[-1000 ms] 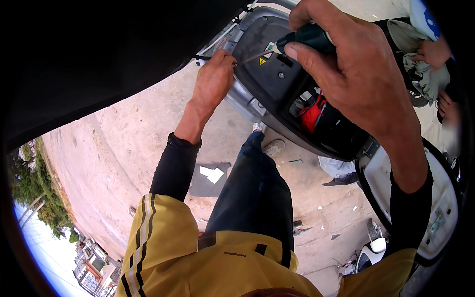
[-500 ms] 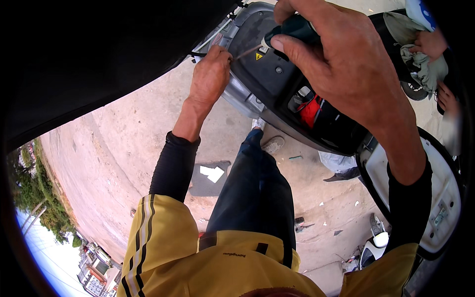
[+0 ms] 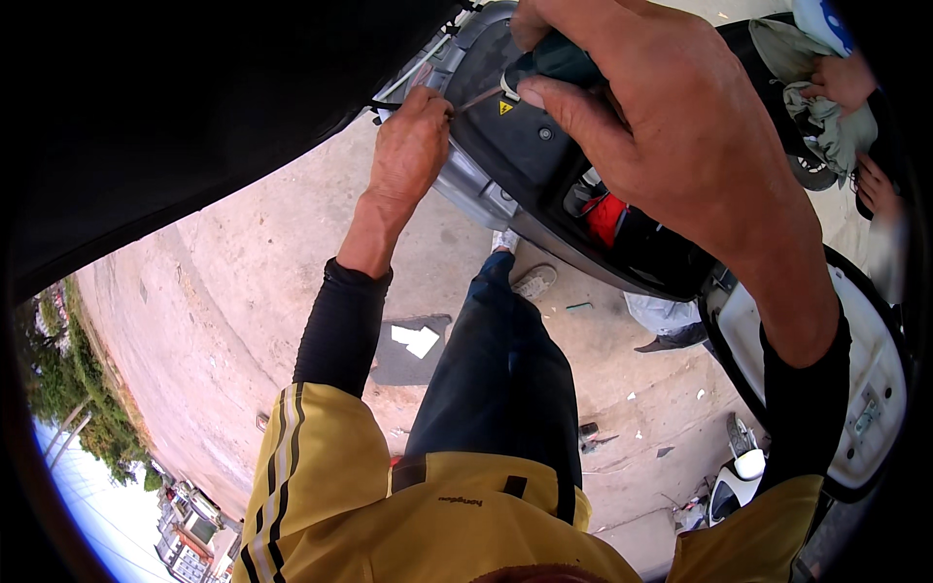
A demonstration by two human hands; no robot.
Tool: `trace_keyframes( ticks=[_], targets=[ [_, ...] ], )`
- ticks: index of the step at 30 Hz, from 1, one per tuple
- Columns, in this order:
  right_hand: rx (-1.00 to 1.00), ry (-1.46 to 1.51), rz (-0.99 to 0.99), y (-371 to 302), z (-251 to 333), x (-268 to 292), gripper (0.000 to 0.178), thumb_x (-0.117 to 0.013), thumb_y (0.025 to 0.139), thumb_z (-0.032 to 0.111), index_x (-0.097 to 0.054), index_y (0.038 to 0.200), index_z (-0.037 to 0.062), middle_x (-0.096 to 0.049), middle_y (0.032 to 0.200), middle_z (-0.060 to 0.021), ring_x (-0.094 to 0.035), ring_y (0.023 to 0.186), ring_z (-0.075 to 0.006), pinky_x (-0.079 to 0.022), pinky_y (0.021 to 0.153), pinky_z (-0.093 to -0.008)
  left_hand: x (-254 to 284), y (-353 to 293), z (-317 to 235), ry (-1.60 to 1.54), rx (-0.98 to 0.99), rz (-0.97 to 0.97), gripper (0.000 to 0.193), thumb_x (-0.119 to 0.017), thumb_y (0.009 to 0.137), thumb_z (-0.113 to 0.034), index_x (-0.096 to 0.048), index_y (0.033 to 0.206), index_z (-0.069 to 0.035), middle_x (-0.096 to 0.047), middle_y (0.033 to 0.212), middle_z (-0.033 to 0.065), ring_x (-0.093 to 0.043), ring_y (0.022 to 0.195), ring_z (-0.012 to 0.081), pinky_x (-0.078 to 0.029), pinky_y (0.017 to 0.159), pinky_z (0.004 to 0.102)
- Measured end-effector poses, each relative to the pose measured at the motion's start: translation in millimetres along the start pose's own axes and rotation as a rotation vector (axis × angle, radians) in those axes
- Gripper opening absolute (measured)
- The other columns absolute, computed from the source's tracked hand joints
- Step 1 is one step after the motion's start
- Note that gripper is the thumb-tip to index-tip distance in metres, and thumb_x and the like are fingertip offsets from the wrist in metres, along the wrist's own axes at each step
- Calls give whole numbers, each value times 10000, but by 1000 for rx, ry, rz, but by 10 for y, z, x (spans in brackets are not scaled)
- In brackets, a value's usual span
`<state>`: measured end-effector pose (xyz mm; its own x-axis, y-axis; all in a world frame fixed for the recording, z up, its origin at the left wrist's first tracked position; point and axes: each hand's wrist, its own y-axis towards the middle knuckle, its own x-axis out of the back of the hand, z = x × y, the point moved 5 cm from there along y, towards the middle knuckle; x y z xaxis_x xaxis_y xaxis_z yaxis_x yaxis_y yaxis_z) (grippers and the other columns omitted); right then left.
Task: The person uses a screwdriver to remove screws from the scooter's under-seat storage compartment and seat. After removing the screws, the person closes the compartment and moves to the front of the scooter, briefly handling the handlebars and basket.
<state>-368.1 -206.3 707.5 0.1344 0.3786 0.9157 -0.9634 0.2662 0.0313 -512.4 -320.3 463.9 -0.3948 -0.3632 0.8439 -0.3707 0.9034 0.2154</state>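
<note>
My right hand (image 3: 700,146) is wrapped round the dark green handle of a screwdriver (image 3: 566,60). Its thin shaft slants down and left over the dark cover of a grey scooter (image 3: 515,155) and reaches the fingers of my left hand (image 3: 408,146). Those fingers are closed at the scooter's left edge, by the tip of the shaft. Whatever they pinch is hidden behind them. A yellow warning label (image 3: 505,108) sits on the cover just under the shaft.
An open compartment in the scooter holds a red item (image 3: 604,218). Its raised seat (image 3: 865,389) shows a white underside at right. Another person's hand (image 3: 844,83) rests on grey-green cloth (image 3: 826,126). Black fabric (image 3: 194,117) fills the upper left. A dark mat (image 3: 389,361) with white paper lies below.
My right hand and the screwdriver have shifted slightly left. My left hand stays at the scooter's edge, nearly still.
</note>
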Motion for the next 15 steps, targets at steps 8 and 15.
trace_keyframes(
  ticks=[8,15],
  targets=[
    [269,111,118,29,85,-43,207,-568,1004,77,-551,1171,-44,-567,1114,-199,-650,1017,-351,-549,885,-408,54,-36,-20,64,14,4,113,-668,887,-5,-707,993,-17,-648,1086,135,-696,920,367,-587,805,437],
    [87,-178,528,275,247,23,243,-543,983,69,-552,1166,-91,-581,1111,-221,-672,987,-349,-571,858,-403,170,-126,-58,29,54,-2,216,-651,888,2,-649,1102,-27,-631,1158,143,-682,978,379,-580,829,449]
  ],
)
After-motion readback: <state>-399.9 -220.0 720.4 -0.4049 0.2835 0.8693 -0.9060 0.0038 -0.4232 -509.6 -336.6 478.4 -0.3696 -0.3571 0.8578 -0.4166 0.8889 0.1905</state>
